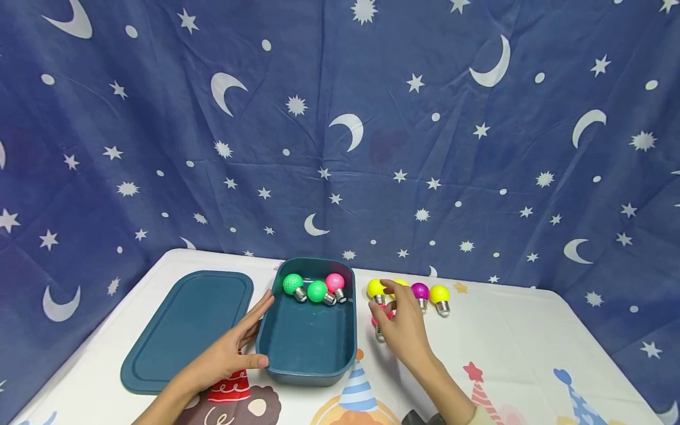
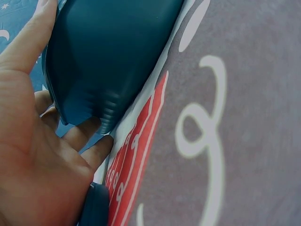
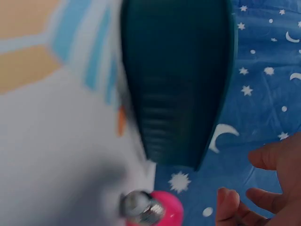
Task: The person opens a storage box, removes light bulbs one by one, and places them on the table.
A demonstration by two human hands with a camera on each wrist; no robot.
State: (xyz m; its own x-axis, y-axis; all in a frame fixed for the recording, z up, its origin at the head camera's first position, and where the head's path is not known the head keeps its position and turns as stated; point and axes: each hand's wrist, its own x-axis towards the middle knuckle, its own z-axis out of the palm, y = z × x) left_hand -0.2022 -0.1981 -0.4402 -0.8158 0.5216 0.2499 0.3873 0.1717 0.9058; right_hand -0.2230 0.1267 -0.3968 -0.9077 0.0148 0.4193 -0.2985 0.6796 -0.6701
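My left hand (image 1: 231, 351) rests against the left side of a dark teal bin (image 1: 310, 339), fingers extended along its wall and thumb near the front corner. Inside, toward the back, lie two green light bulbs (image 1: 317, 291) and a pink light bulb (image 1: 334, 282). To the bin's right, my right hand (image 1: 406, 330) hovers over loose bulbs, fingers bent and apart, holding nothing. Beneath its fingertips is another pink light bulb (image 3: 169, 207), partly covered in the head view. Behind the hand lie yellow light bulbs (image 1: 375, 288) and a purple light bulb (image 1: 420, 290); one yellow bulb is partly hidden.
A flat teal lid (image 1: 186, 330) lies left of the bin. A white cloth with party-hat prints (image 1: 515, 342) covers the table. Behind it hangs a blue curtain (image 1: 393, 136) with moons and stars. A small dark object (image 1: 417, 418) shows at the front edge.
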